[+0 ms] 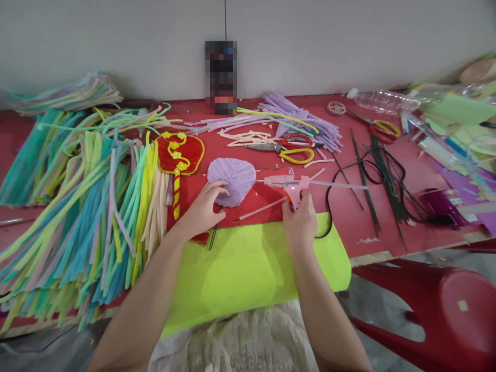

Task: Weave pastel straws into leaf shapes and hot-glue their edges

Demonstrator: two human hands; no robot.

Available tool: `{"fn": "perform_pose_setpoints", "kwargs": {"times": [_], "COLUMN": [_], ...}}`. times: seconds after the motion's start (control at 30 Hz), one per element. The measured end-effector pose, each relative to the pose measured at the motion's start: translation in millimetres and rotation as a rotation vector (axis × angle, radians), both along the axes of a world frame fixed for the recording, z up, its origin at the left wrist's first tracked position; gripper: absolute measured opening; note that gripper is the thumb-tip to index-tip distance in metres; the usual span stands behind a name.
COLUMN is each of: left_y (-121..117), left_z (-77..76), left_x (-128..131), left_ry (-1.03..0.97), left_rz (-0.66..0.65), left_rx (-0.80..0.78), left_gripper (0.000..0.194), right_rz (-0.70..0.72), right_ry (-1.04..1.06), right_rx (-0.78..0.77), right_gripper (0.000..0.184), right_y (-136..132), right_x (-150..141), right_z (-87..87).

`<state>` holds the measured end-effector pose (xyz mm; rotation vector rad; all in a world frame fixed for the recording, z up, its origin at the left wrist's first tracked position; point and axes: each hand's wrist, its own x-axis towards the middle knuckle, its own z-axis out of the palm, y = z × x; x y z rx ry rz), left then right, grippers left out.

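Observation:
My left hand grips the lower left edge of a purple leaf-shaped piece built from rows of pipe cleaners. Thin dark stems stick out below that hand. Wrapped round the handle of a pink hot glue gun is my right hand. The gun's nozzle points left and ends close to the piece's right edge; whether they touch I cannot tell. A clear glue stick juts from the gun's back, and a small light glows on its side. Another glue stick lies below the gun.
Bundles of coloured pipe cleaners cover the left side, beside a red and yellow fan-shaped piece. Scissors and purple pipe cleaners lie behind. A black cable runs right. A yellow-green sheet hangs over the front edge.

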<state>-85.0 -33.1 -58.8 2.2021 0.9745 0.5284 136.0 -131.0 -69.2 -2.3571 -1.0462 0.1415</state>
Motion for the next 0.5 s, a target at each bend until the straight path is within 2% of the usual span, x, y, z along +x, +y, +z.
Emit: {"fn": "perform_pose_setpoints", "kwargs": {"times": [0.5], "left_y": [-0.8], "left_z": [3.6], "left_x": [0.1], "left_ry": [0.027], "left_rz": [0.005], "left_rx": [-0.019], "left_gripper": [0.035], "right_rz": [0.007], "right_ry": [-0.018], "right_rx": [-0.003], "right_gripper": [0.041], "right_y": [5.6], "right_x": [3.6], "right_z": [-3.3]}}
